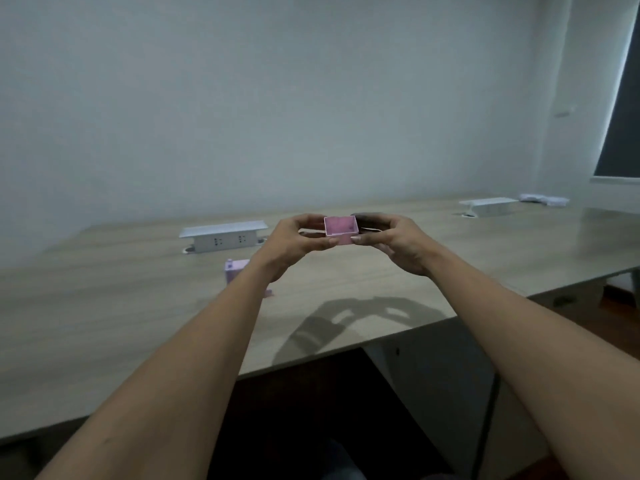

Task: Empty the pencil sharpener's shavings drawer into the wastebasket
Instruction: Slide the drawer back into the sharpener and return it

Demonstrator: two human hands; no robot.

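A small pink shavings drawer (340,229) is held up above the table, its open side facing me; the inside looks bare. My left hand (294,244) pinches its left side with thumb and fingers. My right hand (393,241) pinches its right side the same way. The pink pencil sharpener body (234,270) stands on the wooden table (346,292) below and left of my hands, partly hidden behind my left forearm. No wastebasket is in view.
A white pop-up socket box (224,236) sits on the table behind the sharpener, and a second one (489,205) stands far right. Crumpled white material (543,199) lies at the far right end. The table's front edge runs diagonally below my arms.
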